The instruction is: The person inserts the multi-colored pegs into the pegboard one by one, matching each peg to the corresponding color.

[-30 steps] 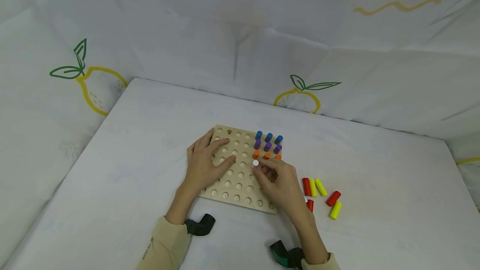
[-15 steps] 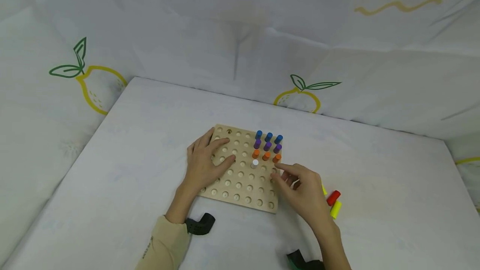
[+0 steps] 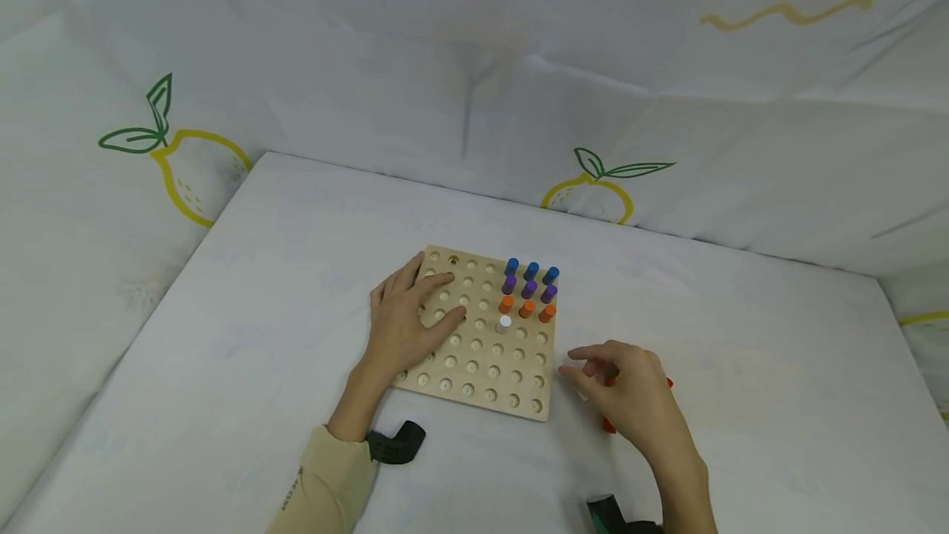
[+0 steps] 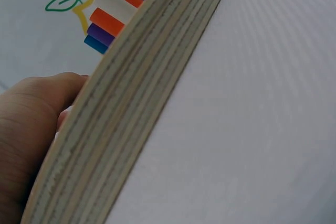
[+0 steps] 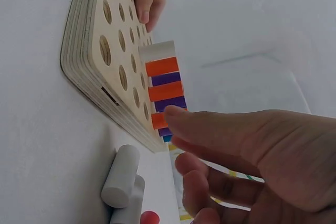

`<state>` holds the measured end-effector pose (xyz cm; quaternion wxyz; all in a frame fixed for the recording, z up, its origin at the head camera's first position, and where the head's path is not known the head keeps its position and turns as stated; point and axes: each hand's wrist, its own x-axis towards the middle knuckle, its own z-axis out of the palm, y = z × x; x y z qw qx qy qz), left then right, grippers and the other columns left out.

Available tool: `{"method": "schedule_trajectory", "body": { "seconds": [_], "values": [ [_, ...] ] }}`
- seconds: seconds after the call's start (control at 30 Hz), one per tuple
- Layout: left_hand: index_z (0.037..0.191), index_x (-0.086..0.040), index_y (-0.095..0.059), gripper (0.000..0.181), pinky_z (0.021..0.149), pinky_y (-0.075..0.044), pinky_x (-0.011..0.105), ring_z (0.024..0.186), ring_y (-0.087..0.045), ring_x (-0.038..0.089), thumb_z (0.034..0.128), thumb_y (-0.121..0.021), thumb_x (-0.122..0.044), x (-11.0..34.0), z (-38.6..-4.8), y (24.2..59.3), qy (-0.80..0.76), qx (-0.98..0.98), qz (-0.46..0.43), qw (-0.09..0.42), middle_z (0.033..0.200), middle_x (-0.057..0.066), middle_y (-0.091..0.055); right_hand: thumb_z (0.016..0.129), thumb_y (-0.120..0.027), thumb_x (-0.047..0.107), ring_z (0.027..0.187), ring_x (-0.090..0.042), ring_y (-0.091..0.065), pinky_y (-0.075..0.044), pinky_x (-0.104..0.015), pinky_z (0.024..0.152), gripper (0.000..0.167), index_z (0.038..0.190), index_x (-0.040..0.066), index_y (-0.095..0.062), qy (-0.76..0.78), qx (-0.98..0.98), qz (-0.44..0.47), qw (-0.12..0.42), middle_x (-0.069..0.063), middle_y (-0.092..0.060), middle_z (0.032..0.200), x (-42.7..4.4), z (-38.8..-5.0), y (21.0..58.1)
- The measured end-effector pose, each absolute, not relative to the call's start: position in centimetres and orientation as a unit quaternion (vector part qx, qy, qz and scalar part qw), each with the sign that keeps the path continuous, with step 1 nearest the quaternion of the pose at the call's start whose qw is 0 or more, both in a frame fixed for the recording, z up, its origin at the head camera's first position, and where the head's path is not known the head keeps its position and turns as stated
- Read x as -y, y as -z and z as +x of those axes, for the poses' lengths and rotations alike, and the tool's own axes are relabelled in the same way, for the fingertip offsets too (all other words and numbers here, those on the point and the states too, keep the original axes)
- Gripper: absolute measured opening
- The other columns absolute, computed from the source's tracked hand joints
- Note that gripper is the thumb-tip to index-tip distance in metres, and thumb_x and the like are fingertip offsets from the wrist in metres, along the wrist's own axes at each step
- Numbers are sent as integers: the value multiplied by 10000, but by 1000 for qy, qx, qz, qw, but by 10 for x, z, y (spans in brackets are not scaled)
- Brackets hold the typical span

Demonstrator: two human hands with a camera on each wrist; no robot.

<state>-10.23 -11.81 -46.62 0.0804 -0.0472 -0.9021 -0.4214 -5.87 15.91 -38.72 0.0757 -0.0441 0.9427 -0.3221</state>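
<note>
A wooden peg board with rows of round holes lies on the table. My left hand rests on its left part, fingers spread. Three blue pegs, three purple pegs and three orange pegs stand in rows at the far right corner. One white peg stands upright just in front of the orange row. Right of the board hovers my right hand, thumb and index finger apart, nothing between them. Beneath it lie loose pegs, mostly hidden, including white pegs and a red peg.
The table has a white cover. Behind it hangs a white cloth printed with lemons. Black wrist devices show near the left wrist and right wrist.
My right hand let go of the white peg, which now stands in the board, and moved right and nearer, over the loose pegs. My left hand stayed in place.
</note>
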Motion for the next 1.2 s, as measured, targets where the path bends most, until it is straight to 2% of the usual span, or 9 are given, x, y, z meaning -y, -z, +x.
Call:
{"method": "schedule_trajectory", "body": {
  "seconds": [0.2,0.37,0.5,0.97,1.2],
  "values": [
    [1284,-162,-711,485,1170,-201,647,1488,-374,412,866,-752,-405,118,-102,466,419,903,-48,82,1629,188,-390,842,-837,156,672,-120,-525,-428,-210,555,151,947,51,-811,304,-944,-11,128,-7,-682,751,-162,-60,391],
    [1284,-164,-711,485,1169,-201,646,1486,-377,412,866,-752,-406,118,-103,466,421,902,-49,84,1630,185,-390,829,-853,184,651,-123,-546,-444,-221,528,190,953,45,-813,300,-943,2,143,-8,-691,756,-162,-62,395],
    [1285,-166,-711,485,1168,-204,642,1486,-377,407,866,-749,-407,118,-102,466,422,902,-49,83,1632,183,-388,820,-860,179,642,-129,-541,-436,-227,514,194,944,38,-811,299,-944,11,142,-13,-668,731,-162,-63,397],
    [1282,-157,-712,487,1167,-205,640,1485,-374,417,862,-755,-398,117,-102,465,421,902,-48,80,1627,195,-390,827,-847,157,702,-136,-574,-456,-209,590,154,920,38,-814,283,-952,18,114,-24,-698,737,-157,-63,402],
    [1280,-158,-712,484,1166,-201,643,1493,-359,426,863,-750,-401,118,-102,465,419,904,-45,78,1632,199,-379,812,-858,167,705,-157,-512,-385,-227,589,211,972,36,-812,260,-957,28,122,-18,-601,700,-151,-62,399]
  ]
}}
